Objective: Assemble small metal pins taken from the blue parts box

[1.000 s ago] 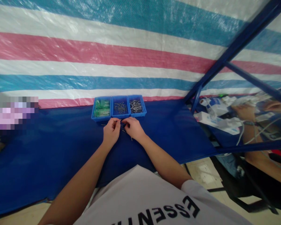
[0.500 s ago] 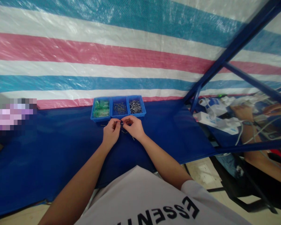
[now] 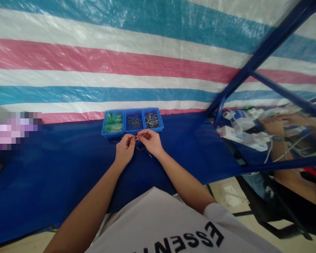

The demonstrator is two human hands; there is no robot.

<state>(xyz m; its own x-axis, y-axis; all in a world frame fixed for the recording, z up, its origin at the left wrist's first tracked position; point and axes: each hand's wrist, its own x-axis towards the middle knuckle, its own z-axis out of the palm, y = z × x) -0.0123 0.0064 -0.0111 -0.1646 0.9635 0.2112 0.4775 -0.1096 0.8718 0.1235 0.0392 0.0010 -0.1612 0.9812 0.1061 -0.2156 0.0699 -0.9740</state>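
Metal pin sits pinched between the fingertips of the left hand and right hand, just before three blue bins on the tabletop.

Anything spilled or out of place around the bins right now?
A few small metal pins lie loose on the blue table cover, below the left hand and right hand, outside the three blue bins. The bins sit upright in a row; nothing else stands out.
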